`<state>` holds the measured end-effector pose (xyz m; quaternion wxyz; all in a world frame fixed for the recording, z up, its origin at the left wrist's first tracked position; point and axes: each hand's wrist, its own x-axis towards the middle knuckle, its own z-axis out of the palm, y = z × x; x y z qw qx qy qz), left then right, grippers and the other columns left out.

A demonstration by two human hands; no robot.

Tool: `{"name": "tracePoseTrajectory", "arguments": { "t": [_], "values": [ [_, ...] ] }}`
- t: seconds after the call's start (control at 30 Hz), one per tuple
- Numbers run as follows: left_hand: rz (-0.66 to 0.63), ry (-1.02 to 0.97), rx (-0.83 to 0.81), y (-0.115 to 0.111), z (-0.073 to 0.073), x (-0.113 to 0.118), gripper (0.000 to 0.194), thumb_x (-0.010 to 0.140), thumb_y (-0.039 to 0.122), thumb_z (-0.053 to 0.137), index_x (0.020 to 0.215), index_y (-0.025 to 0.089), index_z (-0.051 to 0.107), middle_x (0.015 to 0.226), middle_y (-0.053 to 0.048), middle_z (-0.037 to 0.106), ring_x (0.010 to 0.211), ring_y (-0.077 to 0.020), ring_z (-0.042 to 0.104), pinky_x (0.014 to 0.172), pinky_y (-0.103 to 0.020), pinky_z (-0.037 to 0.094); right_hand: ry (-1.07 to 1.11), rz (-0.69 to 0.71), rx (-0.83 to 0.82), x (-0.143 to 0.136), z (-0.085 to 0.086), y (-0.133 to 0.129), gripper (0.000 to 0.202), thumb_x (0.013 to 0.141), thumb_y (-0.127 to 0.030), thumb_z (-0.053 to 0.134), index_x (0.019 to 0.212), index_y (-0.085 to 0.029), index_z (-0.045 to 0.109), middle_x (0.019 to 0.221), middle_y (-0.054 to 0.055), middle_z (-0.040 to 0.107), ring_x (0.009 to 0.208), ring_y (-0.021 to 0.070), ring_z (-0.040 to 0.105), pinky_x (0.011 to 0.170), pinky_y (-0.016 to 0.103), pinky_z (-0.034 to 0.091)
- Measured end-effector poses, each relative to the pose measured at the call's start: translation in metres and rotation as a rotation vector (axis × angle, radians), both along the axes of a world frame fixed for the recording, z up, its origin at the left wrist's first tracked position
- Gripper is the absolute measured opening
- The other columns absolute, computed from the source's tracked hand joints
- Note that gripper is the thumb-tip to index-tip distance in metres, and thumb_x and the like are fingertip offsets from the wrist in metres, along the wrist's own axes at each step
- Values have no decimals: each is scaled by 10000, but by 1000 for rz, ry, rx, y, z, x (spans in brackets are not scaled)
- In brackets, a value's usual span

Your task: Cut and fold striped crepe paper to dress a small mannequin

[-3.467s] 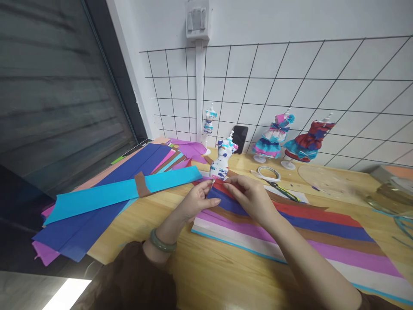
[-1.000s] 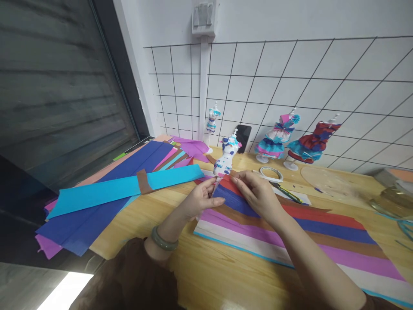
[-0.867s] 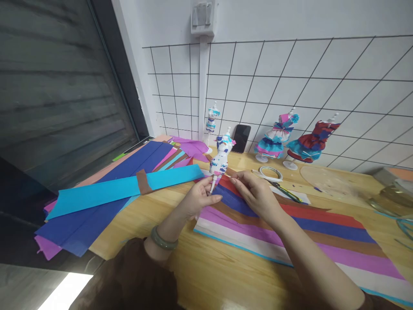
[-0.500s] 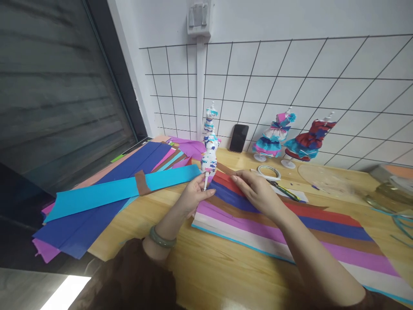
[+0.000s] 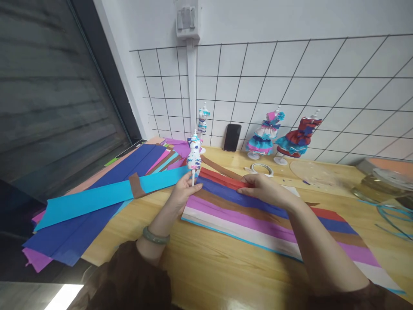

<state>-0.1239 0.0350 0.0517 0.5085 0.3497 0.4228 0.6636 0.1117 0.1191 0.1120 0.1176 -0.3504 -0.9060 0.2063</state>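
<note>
My left hand point(image 5: 184, 189) is closed around the thin white stand of a miniature dress form point(image 5: 194, 156), whose white body has blue, turquoise and pink patches. My right hand point(image 5: 266, 188) pinches the red crepe paper point(image 5: 219, 179) at the top of a fan of layered sheets. Below the red one, blue point(image 5: 219, 189), brown, purple point(image 5: 226, 211), white and turquoise bands show in steps. A narrow brown strip point(image 5: 217, 166) runs behind the sheets toward my right fingers.
A pile of blue and other coloured paper point(image 5: 106, 189) lies at left, topped by a turquoise strip point(image 5: 90, 200). Behind stand a phone point(image 5: 232, 137), a tape roll point(image 5: 262, 169), another bare dress form point(image 5: 202, 120) and two dressed forms, one multicoloured point(image 5: 263, 140), one red-and-blue point(image 5: 300, 137).
The view has swung slightly right. My right hand has shifted right along the red paper and now covers the cutter seen earlier. My left hand keeps hold of the dress form.
</note>
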Motion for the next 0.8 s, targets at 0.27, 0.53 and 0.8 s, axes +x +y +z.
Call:
{"name": "tracePoseTrajectory", "arguments": {
  "t": [0.27,0.53,0.8],
  "values": [
    [62,44,-34,10,-13,-10,629,540,209,756,1130,181,538,822,-29,655,799,-164,574,811,-305,389,-31,-21,-25,5,-2,7,330,786,-435,462,583,-187,382,548,-50,361,504,91,343,465,227,258],
    [76,51,-51,7,-11,-10,595,576,202,739,1139,189,545,940,-51,637,940,-183,537,863,-294,354,-15,-42,-1,7,1,8,306,810,-394,427,591,-188,373,564,-43,381,527,98,358,480,229,272],
    [54,58,-14,3,-5,-6,554,594,177,726,1120,197,552,874,-21,625,816,-126,533,812,-254,372,-45,-53,9,4,2,5,325,803,-436,444,596,-190,395,565,-34,415,513,103,381,462,231,271]
  ]
}}
